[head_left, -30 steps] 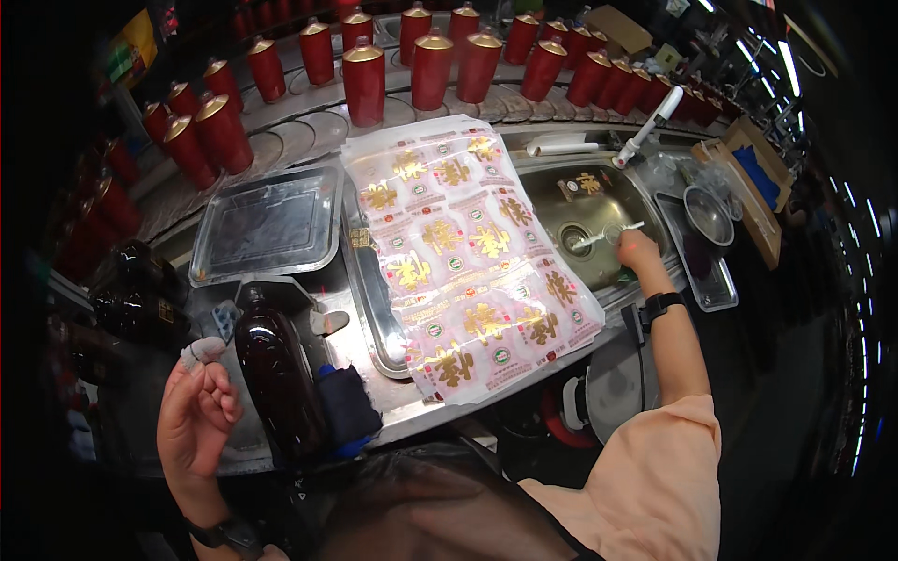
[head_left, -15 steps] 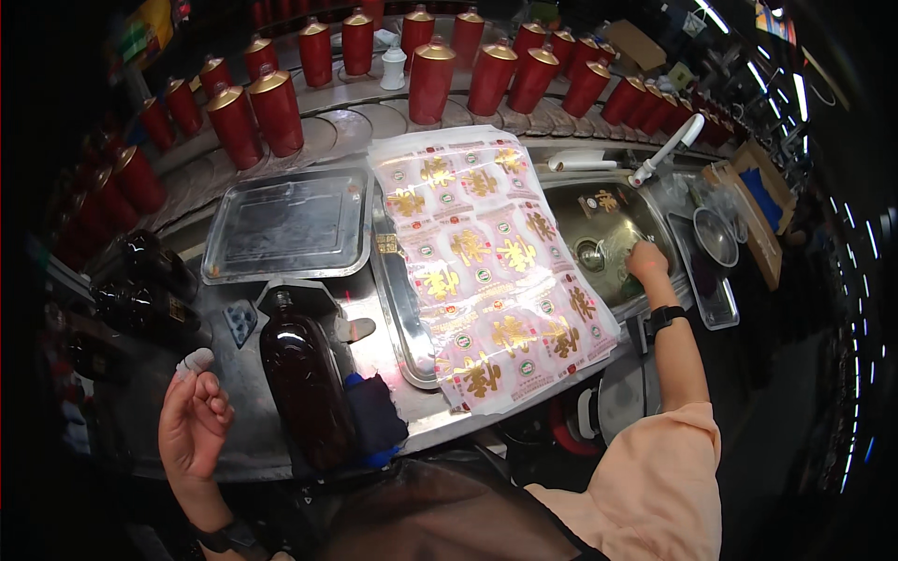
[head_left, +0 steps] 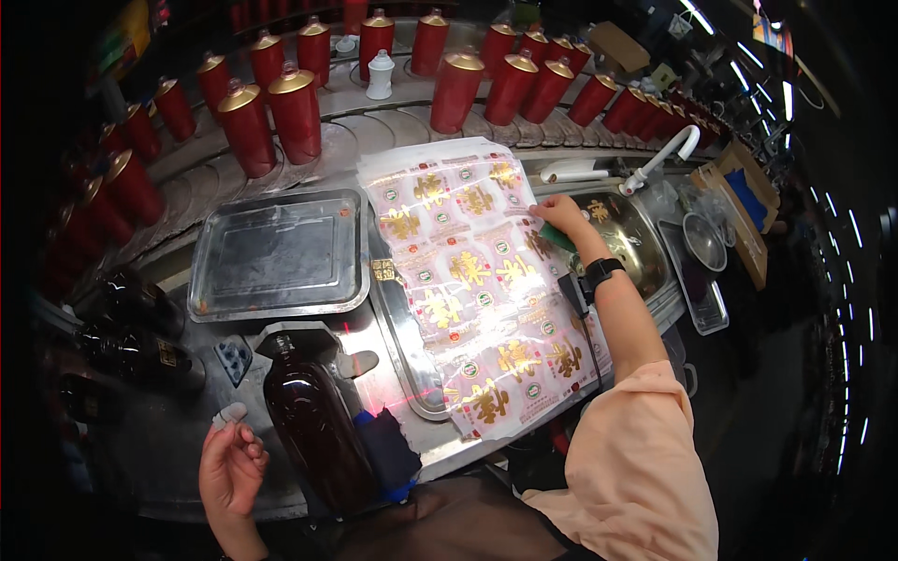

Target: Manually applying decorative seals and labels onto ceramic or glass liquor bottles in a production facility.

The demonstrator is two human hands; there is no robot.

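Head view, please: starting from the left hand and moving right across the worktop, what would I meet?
Left hand, the dark bottle beside it, printed sheets, sink, round metal bowl.

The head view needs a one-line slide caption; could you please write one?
Right hand at the edge of gold-printed sheets beside a sink; left hand near a dark bottle.

The glossy pink-and-white label sheet [head_left: 440,271], patterned with gold characters, lies slantwise in front of you; your right hand [head_left: 559,213] holds a small green piece [head_left: 557,236] at its right edge.
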